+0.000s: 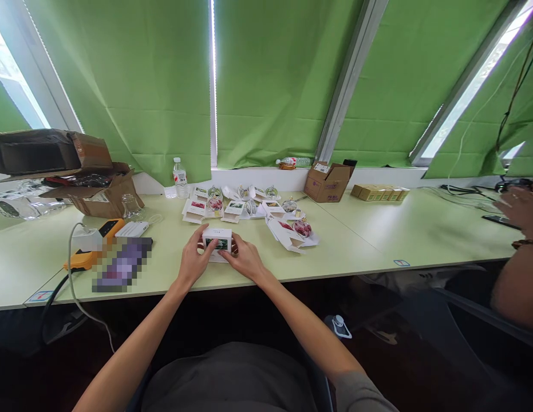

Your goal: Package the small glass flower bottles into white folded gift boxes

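Between my two hands is a small white box (217,233) with a dark picture on its front, near the table's front edge. My left hand (196,254) grips its left side, thumb on the front face. On the other side my right hand (245,256) holds it the same way, thumb low on the front. Beyond the hands lie several opened white boxes (196,207) with clear round containers beside them. One such container, with dark red contents (302,229), rests on an unfolded white box (287,236) to the right.
Left of me are a phone-like blurred item (122,266), an orange-and-black device (111,228) and cardboard boxes (94,197). A water bottle (179,178), an open brown carton (328,182) and a row of yellow boxes (380,193) stand farther back. Another person's hand (521,209) is at far right.
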Available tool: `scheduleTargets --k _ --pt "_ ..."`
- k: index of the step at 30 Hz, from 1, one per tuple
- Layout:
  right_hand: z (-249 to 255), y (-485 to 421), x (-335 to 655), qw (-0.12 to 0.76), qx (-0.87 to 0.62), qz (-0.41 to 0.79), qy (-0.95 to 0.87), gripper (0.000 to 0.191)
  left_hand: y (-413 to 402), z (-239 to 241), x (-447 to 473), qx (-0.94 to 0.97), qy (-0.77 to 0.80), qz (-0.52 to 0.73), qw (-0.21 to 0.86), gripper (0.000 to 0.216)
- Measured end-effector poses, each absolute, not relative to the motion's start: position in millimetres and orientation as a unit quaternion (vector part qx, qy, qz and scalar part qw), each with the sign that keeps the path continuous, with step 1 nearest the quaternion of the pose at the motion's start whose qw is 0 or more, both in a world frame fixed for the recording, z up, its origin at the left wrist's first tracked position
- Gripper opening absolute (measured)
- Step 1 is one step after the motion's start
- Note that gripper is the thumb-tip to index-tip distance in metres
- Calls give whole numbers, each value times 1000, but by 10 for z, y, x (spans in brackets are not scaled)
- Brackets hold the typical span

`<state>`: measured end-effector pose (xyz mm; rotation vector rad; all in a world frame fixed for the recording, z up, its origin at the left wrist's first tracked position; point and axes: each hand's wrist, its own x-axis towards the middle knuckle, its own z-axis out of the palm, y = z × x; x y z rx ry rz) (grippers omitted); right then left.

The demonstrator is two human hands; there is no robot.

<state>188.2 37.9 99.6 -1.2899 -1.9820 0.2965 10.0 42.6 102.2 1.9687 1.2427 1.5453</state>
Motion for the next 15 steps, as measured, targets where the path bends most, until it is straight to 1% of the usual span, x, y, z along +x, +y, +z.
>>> scheduleTargets --k 5,7,12,15 --pt "997 366 1883 406 -484 130 -765 79 428 1006 109 692 438 550 162 45" --pt "1000 360 1884 415 -472 127 -767 85 427 1003 109 690 435 554 166 43" --pt "999 363 1885 401 -463 93 -785 76 422 1019 93 693 426 560 160 41" --pt "1000 362 1886 402 -466 90 -783 74 419 1031 83 694 424 560 158 40"
